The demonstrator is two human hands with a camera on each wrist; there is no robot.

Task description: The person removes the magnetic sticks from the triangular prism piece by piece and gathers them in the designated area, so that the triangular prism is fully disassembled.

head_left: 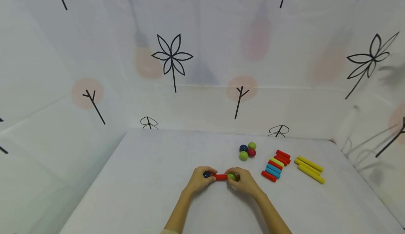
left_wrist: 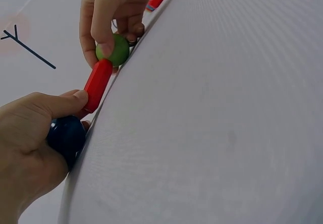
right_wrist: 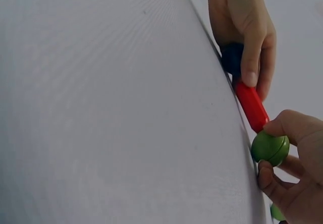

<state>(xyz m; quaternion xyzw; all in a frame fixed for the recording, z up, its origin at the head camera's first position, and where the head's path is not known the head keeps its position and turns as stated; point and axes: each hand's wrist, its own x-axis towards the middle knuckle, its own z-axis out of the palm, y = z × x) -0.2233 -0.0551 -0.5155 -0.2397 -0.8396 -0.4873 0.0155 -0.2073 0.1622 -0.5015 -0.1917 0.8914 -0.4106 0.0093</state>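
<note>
A short red faceted rod [head_left: 220, 177] lies crosswise between the two hands, low over the white table. My left hand [head_left: 197, 182] pinches its left end, thumb on top, with a dark blue ball [left_wrist: 67, 135] at that end under the palm. At the rod's other end is a green ball [right_wrist: 271, 147], which my right hand [head_left: 246, 182] grips between thumb and fingers. Ball and rod meet end to end in the right wrist view. The fingers partly cover both balls in the head view.
Beyond the right hand sit a cluster of green, red and dark blue balls [head_left: 243, 155], a row of short red, blue and yellow rods [head_left: 273, 170], and several long yellow rods [head_left: 311, 174]. A patterned white cloth [head_left: 202, 107] hangs behind the table [head_left: 142, 199].
</note>
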